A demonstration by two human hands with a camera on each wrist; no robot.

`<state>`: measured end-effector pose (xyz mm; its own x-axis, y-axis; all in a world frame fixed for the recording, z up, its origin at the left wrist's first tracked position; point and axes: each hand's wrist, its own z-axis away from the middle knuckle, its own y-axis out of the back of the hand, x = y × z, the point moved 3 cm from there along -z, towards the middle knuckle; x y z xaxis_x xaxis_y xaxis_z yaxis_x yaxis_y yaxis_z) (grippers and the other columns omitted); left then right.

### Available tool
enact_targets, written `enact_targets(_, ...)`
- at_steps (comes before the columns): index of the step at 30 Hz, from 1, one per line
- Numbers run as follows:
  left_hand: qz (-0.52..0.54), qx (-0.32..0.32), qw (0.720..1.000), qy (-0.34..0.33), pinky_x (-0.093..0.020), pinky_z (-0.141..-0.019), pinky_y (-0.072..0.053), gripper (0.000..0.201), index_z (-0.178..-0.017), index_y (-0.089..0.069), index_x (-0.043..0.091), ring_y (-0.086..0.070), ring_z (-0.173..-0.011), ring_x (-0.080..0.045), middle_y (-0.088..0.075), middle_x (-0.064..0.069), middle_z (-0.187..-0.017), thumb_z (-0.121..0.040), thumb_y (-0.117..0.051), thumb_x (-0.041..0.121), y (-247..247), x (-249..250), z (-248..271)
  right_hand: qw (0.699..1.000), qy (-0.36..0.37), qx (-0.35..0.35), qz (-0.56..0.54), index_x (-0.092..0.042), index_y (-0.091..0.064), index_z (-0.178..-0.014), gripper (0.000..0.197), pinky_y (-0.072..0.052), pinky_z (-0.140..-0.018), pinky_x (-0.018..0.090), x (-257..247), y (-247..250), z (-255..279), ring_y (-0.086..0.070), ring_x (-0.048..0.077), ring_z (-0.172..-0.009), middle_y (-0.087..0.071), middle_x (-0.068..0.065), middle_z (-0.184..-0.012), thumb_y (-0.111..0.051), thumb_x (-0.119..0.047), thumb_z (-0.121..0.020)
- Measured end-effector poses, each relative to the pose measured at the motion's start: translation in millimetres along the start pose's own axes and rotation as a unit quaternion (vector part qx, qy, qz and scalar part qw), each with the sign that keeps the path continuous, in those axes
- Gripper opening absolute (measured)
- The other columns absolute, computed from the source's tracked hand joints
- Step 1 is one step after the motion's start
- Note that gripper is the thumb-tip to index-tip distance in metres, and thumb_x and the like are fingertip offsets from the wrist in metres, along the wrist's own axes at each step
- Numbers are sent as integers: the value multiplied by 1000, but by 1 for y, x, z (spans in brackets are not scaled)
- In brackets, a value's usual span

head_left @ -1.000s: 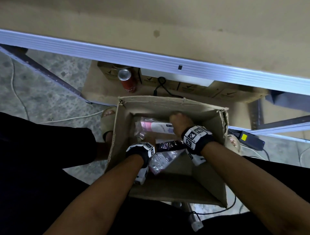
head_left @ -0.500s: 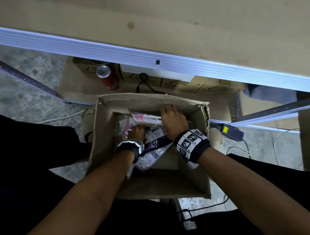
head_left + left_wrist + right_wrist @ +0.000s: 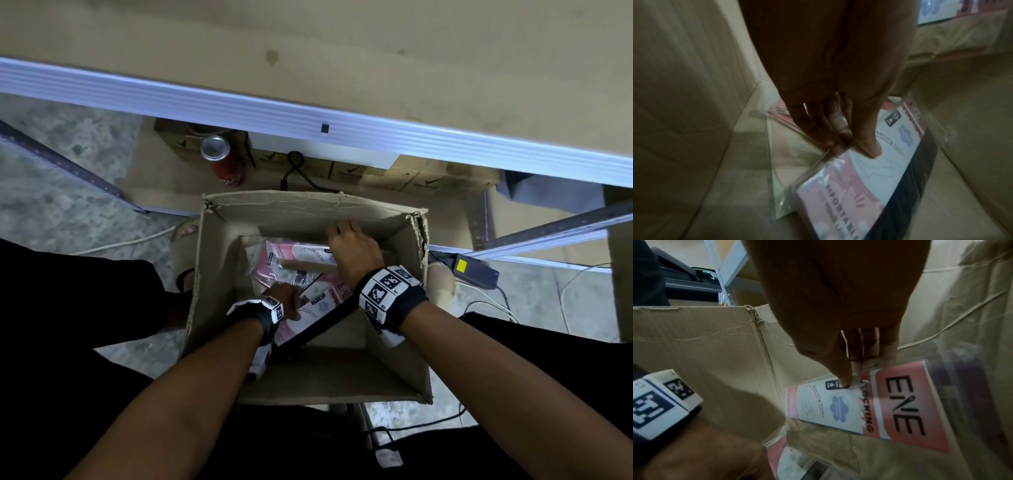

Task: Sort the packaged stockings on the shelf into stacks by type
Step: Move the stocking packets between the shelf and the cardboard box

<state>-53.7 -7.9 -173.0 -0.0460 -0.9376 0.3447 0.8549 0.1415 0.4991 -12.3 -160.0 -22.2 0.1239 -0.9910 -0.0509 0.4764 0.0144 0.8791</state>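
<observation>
Both grips down in box [image 3: 308, 383], fetching stock. Left hand [image 3: 838, 123] pinches dark pack [image 3: 869, 186]. Right hand [image 3: 849, 345] pinches edge of tan pack [image 3: 869, 410] by far wall. Shelf [image 3: 308, 51] above, no stacks. Next: lift both clear, set by type.

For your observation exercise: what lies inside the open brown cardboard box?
Inside the open brown cardboard box: several pink-and-white plastic-wrapped stocking packs, with left hand and right hand on them. Anything beneath stays hidden.
</observation>
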Motion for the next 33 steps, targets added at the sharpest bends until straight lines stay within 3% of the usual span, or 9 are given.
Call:
enact_targets(5,8,16,1000,11,-31,-102,-48,23,-108,-77,11,-65,-116,-25,-72,-10,-118,-85,-73,15,8,3,3,1000,-1,-17,7,-4,-43,-137,52,-47,-100,44,0,-6,2,-45,33,-129,-49,16,-136,-60,-3,-88)
enact_targets(8,14,51,999,14,-34,-98,-51,26,-105,-77,7,-66,-111,-31,-72,-16,-114,-90,-57,15,12,3,7,1000,-3,-10,5,-4,-46,-135,45,-47,-97,43,1,-7,3,-48,32,-126,-52,16,-134,-56,-3,-91)
enact_targets(11,13,47,999,22,-35,-96,-52,27,-106,-75,6,-65,-112,-34,-71,-17,-116,-94,-52,15,10,4,9,1000,-3,-7,4,-5,-46,-134,47,-48,-97,43,0,-7,2,-49,32,-125,-52,16,-133,-59,-3,-90)
enact_targets(15,14,23,1000,12,-32,-100,-50,22,-105,-77,11,-65,-116,-26,-73,-9,-118,-85,-69,12,7,5,8,1000,-6,-11,0,-5,-47,-133,46,-47,-98,43,0,-7,0,-47,32,-126,-52,16,-134,-60,-4,-89)
enact_targets(18,18,32,999,17,-35,-97,-52,20,-100,-77,13,-67,-112,-26,-74,-7,-113,-81,-73,9,10,7,12,1000,-4,-3,-6,-5,-52,-129,39,-47,-95,42,1,-7,0,-51,32,-123,-55,15,-130,-58,-5,-90)
enact_targets(22,59,66,996,21,-35,-93,-54,36,-107,-68,12,-68,-107,-27,-72,-7,-111,-74,-83,14,20,10,21,1000,-12,14,-13,-8,-60,-118,28,-47,-89,39,5,-1,2,-58,31,-114,-61,13,-121,-63,-18,-92)
enact_targets(24,62,65,996,16,-36,-94,-55,32,-103,-73,10,-69,-105,-24,-74,-6,-109,-74,-84,14,28,14,29,999,-23,25,-17,-8,-62,-115,30,-48,-87,38,7,5,3,-61,31,-111,-63,13,-119,-68,-24,-90)
enact_targets(31,-44,63,994,-74,-33,-90,-57,14,-89,-80,8,-72,-92,-21,-78,-5,-97,-76,-79,3,69,41,75,996,-41,76,-3,-8,-63,-112,26,-51,-87,41,3,30,18,-62,32,-110,-63,14,-119,-66,-10,-86)
enact_targets(33,-91,84,988,-96,-21,-84,-53,14,-88,-80,11,-71,-88,-17,-78,-3,-95,-76,-80,6,86,50,94,995,-36,94,-3,-8,-61,-113,28,-50,-90,41,0,40,26,-60,33,-114,-61,14,-121,-68,-11,-86)
